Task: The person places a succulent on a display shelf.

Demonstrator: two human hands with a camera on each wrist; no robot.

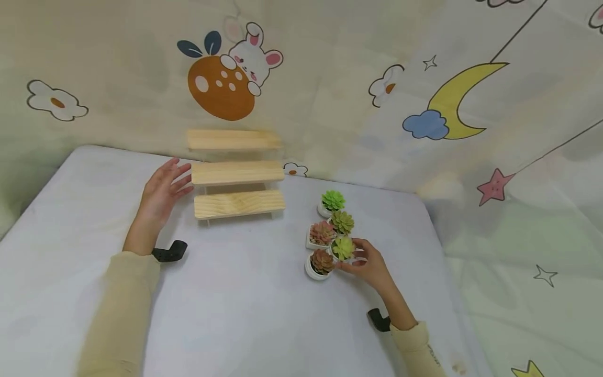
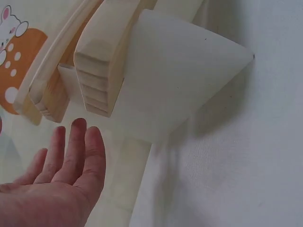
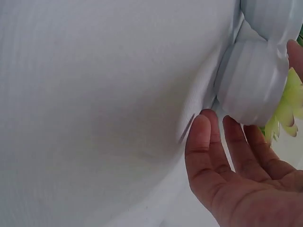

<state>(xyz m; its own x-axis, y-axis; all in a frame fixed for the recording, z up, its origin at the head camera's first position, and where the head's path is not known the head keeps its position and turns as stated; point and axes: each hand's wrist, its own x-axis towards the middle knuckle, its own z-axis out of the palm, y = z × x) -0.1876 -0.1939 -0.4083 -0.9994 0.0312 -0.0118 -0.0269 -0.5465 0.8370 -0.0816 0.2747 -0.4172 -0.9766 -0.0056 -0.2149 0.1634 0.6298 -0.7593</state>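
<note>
My right hand [image 1: 369, 264] reaches round a small white pot [image 3: 253, 82] with a yellow-green succulent [image 1: 343, 247], thumb and fingers on opposite sides and fingertips at the pot wall. A brown succulent [image 1: 322, 261] in a round white pot sits just left of the thumb. Beyond stand a pink succulent [image 1: 322, 232] in a square pot, an olive-green succulent [image 1: 342, 222] and a bright green succulent [image 1: 333, 200]. At the left, my left hand [image 1: 162, 191] has its fingers extended beside a three-tier wooden shelf [image 1: 237, 173], fingertips close to the plank ends [image 2: 97, 82].
A white cloth covers the table [image 1: 235, 303]. The shelf's pale side panel [image 2: 184, 71] stands on it. Behind hangs a printed curtain [image 1: 330, 104] with a rabbit, moon and flowers. Black devices [image 1: 170, 251] are worn at both wrists.
</note>
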